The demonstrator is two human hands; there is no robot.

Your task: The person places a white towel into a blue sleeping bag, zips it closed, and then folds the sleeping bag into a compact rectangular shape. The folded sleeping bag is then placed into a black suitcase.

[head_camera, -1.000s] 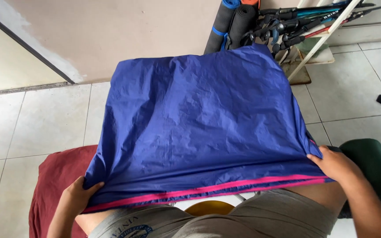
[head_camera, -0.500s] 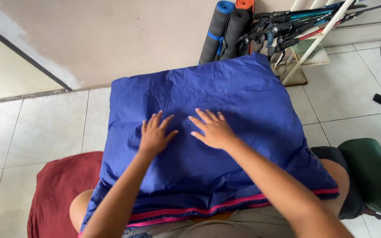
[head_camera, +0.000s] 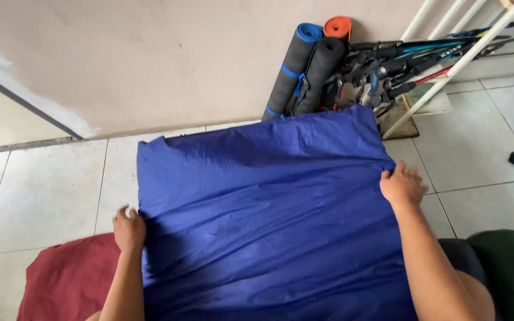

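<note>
Blue cloth lies spread across the lap and tiled floor. Left hand pinches its left edge; right hand grips the right edge. Pulling evenly outward should clear wrinkles. Half a second earlier, both palms pressed flat at centre.

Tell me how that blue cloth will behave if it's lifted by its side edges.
The thin blue cloth probably sags floppily, since it lies wrinkled and follows the shape beneath. It looks light for its size. Its smooth sheen suggests it may slip where the left hand and right hand grip.
</note>
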